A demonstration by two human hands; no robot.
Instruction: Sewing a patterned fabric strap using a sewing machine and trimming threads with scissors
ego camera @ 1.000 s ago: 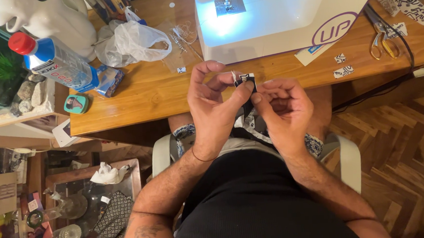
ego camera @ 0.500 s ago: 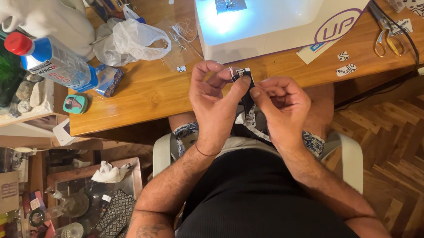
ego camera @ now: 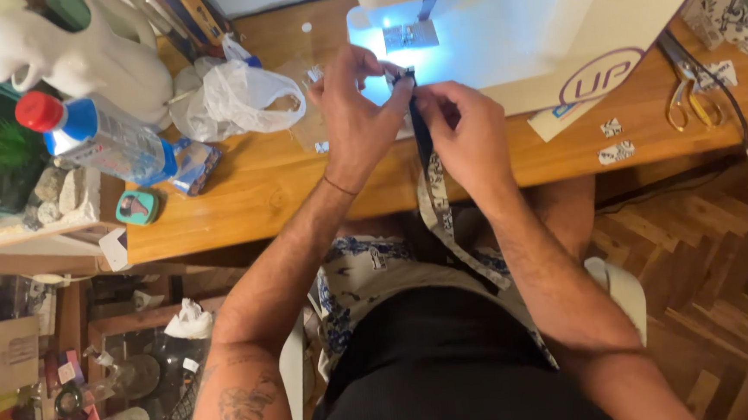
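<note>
Fabric strip (ego camera: 427,159) pinched between both hands, left (ego camera: 352,107), right (ego camera: 464,131)

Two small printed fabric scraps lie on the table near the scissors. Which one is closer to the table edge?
The lower scrap. It lies nearer the table's front edge; the other scrap sits just above it, closer to the sewing machine.

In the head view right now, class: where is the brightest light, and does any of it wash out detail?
Head view: the sewing machine lamp throws a blue-white glow beside the left hand and right hand, bleaching the machine bed; the fabric strip stays readable; floor corners are dimmer.
</note>
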